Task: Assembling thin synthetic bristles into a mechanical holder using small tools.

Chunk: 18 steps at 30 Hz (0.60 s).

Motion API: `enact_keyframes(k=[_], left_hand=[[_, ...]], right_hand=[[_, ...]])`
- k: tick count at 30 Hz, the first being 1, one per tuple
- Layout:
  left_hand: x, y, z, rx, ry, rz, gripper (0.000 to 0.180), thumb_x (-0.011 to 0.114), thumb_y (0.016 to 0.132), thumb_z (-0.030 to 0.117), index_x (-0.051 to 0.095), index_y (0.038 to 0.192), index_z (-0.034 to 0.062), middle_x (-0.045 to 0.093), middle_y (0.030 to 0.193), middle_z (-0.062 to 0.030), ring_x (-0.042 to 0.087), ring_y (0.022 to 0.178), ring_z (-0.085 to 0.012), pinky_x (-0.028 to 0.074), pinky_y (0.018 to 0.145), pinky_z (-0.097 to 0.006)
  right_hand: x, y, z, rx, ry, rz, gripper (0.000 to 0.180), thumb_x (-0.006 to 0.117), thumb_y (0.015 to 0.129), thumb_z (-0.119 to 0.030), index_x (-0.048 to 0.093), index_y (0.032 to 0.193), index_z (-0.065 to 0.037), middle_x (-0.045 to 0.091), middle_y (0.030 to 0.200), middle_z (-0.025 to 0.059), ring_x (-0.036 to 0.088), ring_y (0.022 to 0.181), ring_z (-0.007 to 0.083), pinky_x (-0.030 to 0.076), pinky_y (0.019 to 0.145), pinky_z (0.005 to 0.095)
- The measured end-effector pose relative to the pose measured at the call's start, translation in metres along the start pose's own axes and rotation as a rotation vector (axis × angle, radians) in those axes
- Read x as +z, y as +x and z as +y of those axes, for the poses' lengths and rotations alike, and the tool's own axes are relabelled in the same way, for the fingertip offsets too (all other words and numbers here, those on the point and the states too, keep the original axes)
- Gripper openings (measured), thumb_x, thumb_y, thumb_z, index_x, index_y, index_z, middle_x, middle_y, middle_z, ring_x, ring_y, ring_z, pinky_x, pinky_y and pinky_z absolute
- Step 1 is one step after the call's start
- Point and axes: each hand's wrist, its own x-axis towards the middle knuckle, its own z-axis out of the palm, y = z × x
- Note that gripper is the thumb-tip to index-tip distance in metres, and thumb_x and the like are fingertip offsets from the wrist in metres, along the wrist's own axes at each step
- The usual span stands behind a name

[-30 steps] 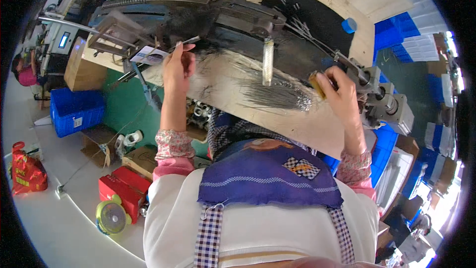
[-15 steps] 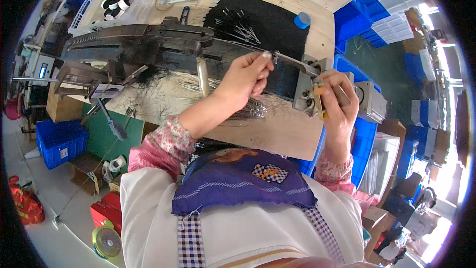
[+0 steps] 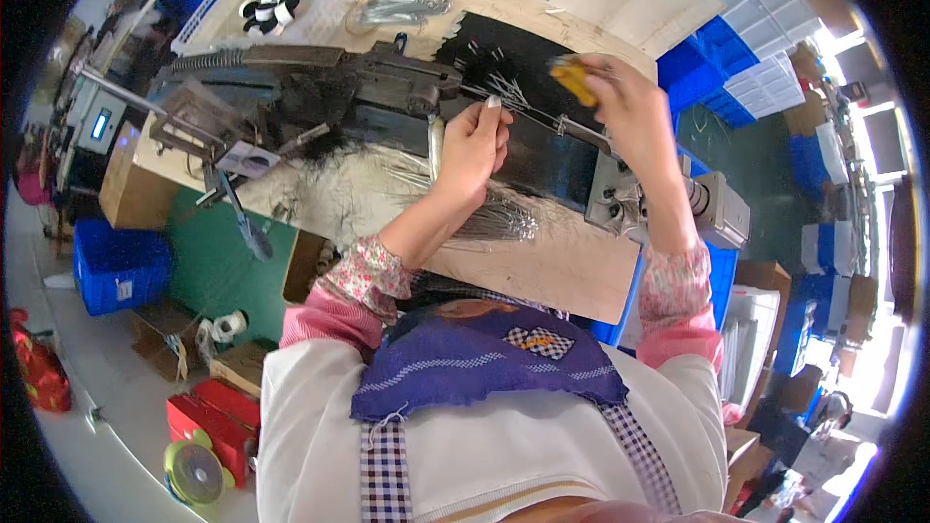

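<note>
My left hand (image 3: 472, 150) is closed in a pinch, thumb up, at a thin wire (image 3: 531, 116) stretched between a dark metal slide machine (image 3: 402, 77) and a chuck rod (image 3: 581, 132). What its fingers hold is hidden. Raised over the far right of the bench, my right hand (image 3: 628, 102) is closed on a small yellow tool (image 3: 573, 82), blurred by motion. Loose thin metal pieces (image 3: 506, 89) lie on a black mat (image 3: 533, 46) behind my left hand. The rod comes out of a metal motor block (image 3: 612, 196) at the bench's right end.
A clear basket (image 3: 208, 34) of black-and-white rolls (image 3: 276, 8) stands at the back left, beside a bag of metal pieces (image 3: 402, 5). A bundle of wires (image 3: 499, 218) lies near the front edge. Blue crates (image 3: 693, 39) stand right of the bench.
My right hand has lifted from the motor block toward the back with the yellow tool. My left hand has shifted left along the wire, away from the rod. The view has swung slightly.
</note>
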Motion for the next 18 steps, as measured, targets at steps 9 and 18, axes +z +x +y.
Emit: enact_keyframes(k=[9, 18], left_hand=[[-0.001, -0.002, 0.0, 0.008, -0.131, -0.005, 0.028, 0.05, 0.098, 0.027, 0.056, 0.081, 0.0064, 0.04, 0.054, 0.004, 0.031, 0.042, -0.0053, 0.022, 0.039, -0.023], [-0.002, -0.006, 0.001, -0.048, -0.179, -0.022, 0.024, 0.052, 0.097, 0.023, 0.056, 0.081, 0.0061, 0.04, 0.055, 0.0042, 0.03, 0.042, -0.0057, 0.021, 0.039, -0.023]], right_hand=[[0.047, 0.03, -0.004, 0.133, 0.114, -0.557, 0.026, 0.059, 0.085, -0.011, 0.065, 0.109, -0.002, 0.065, 0.094, 0.0179, 0.064, 0.083, 0.0285, 0.051, 0.073, 0.0342], [0.044, 0.037, -0.008, 0.195, -0.063, -0.654, 0.023, 0.063, 0.086, -0.02, 0.068, 0.092, 0.002, 0.067, 0.078, 0.0191, 0.067, 0.07, 0.0228, 0.052, 0.067, 0.0342]])
